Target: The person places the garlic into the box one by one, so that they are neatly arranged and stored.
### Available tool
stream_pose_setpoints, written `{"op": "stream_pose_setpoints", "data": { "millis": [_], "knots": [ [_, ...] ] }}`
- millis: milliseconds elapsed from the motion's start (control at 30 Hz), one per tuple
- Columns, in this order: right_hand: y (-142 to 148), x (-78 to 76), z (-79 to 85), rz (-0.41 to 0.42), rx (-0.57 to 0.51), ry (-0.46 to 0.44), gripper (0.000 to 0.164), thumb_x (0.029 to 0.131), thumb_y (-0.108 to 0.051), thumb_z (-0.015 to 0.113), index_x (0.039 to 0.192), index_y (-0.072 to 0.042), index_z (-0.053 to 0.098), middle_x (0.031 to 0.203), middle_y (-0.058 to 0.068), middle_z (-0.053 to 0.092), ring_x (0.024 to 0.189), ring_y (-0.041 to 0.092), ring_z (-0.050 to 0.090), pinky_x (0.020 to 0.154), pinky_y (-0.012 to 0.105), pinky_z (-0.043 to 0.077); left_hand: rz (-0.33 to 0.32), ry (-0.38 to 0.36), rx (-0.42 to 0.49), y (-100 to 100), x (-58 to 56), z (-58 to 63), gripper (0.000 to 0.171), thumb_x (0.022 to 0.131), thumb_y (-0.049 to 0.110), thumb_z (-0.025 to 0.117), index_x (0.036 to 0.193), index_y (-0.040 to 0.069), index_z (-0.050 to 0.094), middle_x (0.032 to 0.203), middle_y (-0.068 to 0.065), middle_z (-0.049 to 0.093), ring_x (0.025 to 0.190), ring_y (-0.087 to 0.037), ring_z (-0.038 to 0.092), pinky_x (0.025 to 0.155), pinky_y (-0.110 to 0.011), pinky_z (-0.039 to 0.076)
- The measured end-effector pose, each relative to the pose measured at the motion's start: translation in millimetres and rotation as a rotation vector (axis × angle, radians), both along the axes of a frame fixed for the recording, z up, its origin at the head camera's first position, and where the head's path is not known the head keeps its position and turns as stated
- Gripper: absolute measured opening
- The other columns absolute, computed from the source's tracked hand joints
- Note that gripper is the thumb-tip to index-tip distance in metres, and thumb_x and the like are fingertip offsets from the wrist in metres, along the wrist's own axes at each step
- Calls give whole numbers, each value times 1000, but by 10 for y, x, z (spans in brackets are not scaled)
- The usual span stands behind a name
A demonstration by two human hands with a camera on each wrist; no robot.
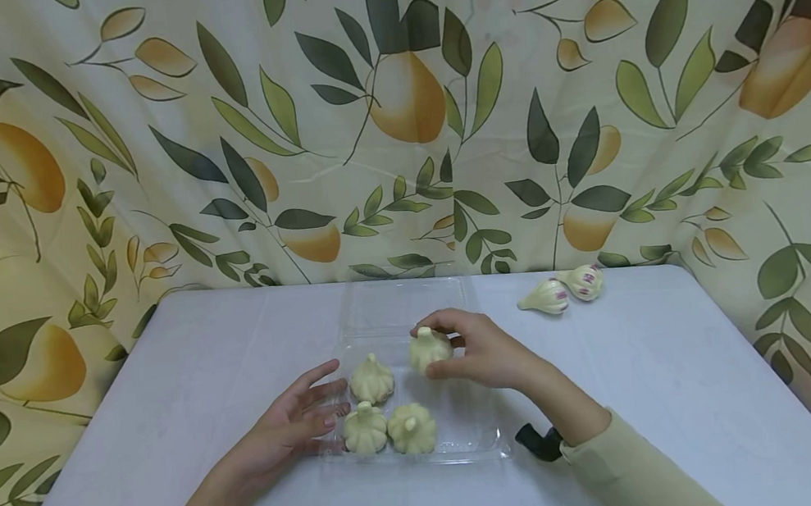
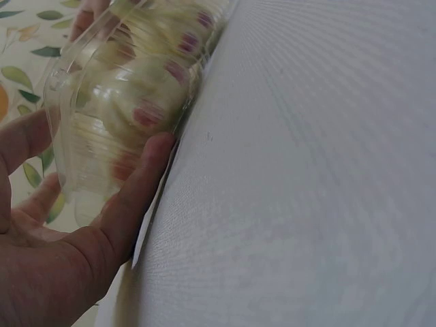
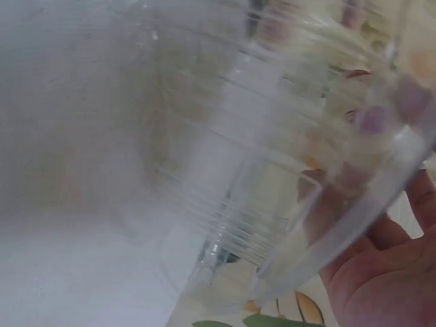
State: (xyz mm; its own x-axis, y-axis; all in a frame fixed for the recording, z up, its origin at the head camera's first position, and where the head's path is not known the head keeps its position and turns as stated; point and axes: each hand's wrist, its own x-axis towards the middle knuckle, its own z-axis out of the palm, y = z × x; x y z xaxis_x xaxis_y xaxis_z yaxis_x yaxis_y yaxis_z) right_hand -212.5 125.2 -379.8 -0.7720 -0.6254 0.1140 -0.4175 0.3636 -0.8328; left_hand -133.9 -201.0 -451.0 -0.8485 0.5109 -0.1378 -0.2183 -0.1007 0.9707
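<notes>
A clear plastic box (image 1: 471,423) lies with its lid (image 1: 404,307) folded back behind it. Three pale garlic bulbs sit in its left part: one at the back (image 1: 371,380), one at the front left (image 1: 365,429) and one at the front right (image 1: 412,429). Between thumb and fingers, my right hand (image 1: 486,352) grips another garlic bulb (image 1: 429,352) at the back middle of the box; whether it touches the bottom, I cannot tell. My left hand (image 1: 276,431) rests against the box's left side, fingers spread. The left wrist view shows its thumb (image 2: 139,191) along the lower wall.
Two more garlic bulbs, one nearer (image 1: 545,297) and one farther (image 1: 586,282), lie at the back right of the white table (image 1: 650,392). A fruit-patterned curtain (image 1: 368,183) hangs behind the table. A black wrist mount (image 1: 540,442) shows by the right sleeve.
</notes>
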Motion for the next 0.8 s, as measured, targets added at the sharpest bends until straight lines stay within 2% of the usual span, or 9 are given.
{"op": "stream_pose_setpoints", "data": {
  "millis": [300, 433, 800],
  "knots": [
    [-75, 3, -71, 72, 75, 110, 43, 80, -15, 83, 119, -21, 66, 125, -5, 64, 116, 19, 57, 93, 40, 52, -1, -1, 6, -1, 1, 0, 74, 100, 4, 55, 160, 19, 15, 162, -20, 21, 140, -41, 37, 93, -54, 53],
    [-98, 17, -103, 118, 118, 127, 44, 80, -15, 83, 120, -21, 65, 126, -6, 64, 118, 18, 58, 92, 41, 52, 1, -4, 7, 5, 1, -1, 74, 100, 4, 55, 160, 19, 15, 162, -19, 21, 140, -40, 37, 93, -54, 53],
    [-126, 1, -207, 161, 174, 138, 46, 79, -13, 83, 122, -17, 68, 133, 6, 65, 124, 21, 58, 97, 41, 52, 14, -14, -3, 20, 8, 21, 74, 99, 3, 55, 160, 19, 16, 162, -19, 21, 140, -40, 38, 92, -53, 53]
  ]
}}
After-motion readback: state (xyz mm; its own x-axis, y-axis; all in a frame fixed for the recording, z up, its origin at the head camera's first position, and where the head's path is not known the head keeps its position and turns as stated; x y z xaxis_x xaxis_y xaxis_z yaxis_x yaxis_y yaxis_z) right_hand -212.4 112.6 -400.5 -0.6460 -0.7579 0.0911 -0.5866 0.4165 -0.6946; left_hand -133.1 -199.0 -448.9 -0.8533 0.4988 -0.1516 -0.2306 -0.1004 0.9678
